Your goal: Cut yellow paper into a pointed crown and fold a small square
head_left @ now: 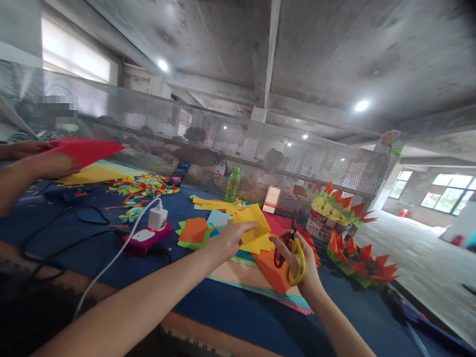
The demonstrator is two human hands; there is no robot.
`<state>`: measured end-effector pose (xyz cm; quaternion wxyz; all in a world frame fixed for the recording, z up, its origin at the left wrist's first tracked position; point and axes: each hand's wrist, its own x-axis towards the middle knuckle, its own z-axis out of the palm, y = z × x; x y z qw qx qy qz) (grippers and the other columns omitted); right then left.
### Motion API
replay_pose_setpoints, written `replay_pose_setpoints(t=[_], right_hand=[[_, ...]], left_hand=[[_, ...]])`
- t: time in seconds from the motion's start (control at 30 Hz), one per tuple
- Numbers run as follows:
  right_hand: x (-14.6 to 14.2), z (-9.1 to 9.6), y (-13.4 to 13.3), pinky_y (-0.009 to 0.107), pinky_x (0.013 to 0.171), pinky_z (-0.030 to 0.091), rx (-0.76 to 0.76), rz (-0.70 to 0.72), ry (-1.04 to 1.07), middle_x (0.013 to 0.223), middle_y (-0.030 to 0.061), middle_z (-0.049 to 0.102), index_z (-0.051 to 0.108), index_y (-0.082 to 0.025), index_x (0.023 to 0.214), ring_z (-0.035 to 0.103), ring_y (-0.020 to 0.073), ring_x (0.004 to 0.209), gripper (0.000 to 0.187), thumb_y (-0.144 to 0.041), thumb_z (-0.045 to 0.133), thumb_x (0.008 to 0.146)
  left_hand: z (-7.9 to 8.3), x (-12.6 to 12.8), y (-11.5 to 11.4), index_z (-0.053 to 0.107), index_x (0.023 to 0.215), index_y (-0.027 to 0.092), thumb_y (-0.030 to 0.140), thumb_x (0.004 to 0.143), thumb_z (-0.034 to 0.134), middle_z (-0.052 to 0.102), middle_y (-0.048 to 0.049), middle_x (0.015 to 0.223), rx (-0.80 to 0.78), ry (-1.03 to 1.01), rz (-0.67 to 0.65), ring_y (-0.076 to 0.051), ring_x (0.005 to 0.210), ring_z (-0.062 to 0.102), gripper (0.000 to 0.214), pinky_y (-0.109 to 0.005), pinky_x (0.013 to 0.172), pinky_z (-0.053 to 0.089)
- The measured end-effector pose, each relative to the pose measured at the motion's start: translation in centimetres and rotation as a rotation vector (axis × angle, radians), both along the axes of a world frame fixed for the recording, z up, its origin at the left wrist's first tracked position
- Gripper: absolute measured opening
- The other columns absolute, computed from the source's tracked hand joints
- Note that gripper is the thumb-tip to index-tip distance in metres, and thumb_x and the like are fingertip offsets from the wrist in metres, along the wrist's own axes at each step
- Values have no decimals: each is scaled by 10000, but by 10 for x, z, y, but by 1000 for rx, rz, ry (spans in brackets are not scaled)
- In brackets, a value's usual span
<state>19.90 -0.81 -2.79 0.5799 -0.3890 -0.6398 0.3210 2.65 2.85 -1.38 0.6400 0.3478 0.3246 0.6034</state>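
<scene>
My left hand (231, 239) is closed on a folded stack of yellow paper (255, 229), held above the blue table (230, 307). Just to its right, my right hand (299, 260) grips scissors with yellow and red handles (293, 253), blades pointing up toward the paper's edge. Beneath both hands lies a pile of coloured sheets (260, 280), an orange one on top.
Another person's hands (40, 166) hold red paper (87, 148) at the far left. A white charger on a pink device (148, 233) with cables sits left of me. Paper scraps (143, 188), a green bottle (232, 184), a basket of paper flowers (334, 215) and a mesh partition (223, 148) stand behind.
</scene>
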Motion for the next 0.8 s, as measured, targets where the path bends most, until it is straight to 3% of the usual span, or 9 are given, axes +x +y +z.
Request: replay_pose_setpoints(t=[0.2, 0.5, 0.8], right_hand=[[0, -5, 7, 217, 402, 455, -6, -39, 121, 557, -73, 550, 510, -218, 849, 557, 114, 413, 470, -520, 812, 654], [0, -12, 13, 244, 402, 502, -56, -9, 241, 618, -73, 581, 492, -216, 883, 578, 121, 424, 487, -396, 860, 620], [-2, -9, 11, 212, 376, 472, -13, -90, 265, 570, -95, 537, 483, -219, 857, 556, 101, 406, 481, -393, 857, 609]], left_hand=[[-11, 9, -5, 726, 930, 150, 289, 520, 879, 733, -121, 1042, 98, 100, -71, -299, 942, 690, 459, -343, 767, 530], [-12, 15, -11, 734, 895, 162, 231, 512, 880, 744, -99, 1015, 116, -9, -89, -305, 988, 672, 415, -326, 789, 524], [-15, 24, -17, 725, 955, 202, 203, 674, 797, 735, -74, 1081, 126, 14, -93, -298, 1071, 643, 290, -318, 824, 518]])
